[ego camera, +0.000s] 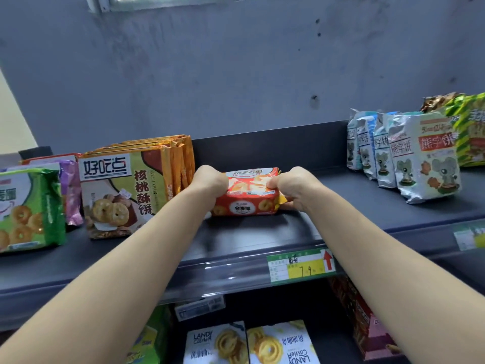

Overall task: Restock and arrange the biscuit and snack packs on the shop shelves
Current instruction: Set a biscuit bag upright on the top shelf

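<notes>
1. Red biscuit pack (246,191): lies on the top shelf (367,206), mid-span, long side to the front. The left hand (210,182) grips its left end and the right hand (296,186) its right end.
2. Walnut cookie packs (123,190): orange-gold, upright in a front-to-back row, just left of the red biscuit pack.
3. Green ring-biscuit pack (29,208): upright, far left.
4. Bear biscuit packs (425,156): white-blue, upright row, well apart at right.
5. Butter cookie boxes (217,342): two, side by side, below the top shelf, the right one with its print inverted.

Left arm: bare forearm, stretched from the lower left corner up to mid-frame.
Left hand (210,183): back turned up, fingers curled round the left end of a red pack (245,203).
Right arm: bare forearm, stretched from the lower right edge up to mid-frame.
Right hand (295,187): fingers curled, gripping the pack's right end.
Hands: level, apart.
</notes>
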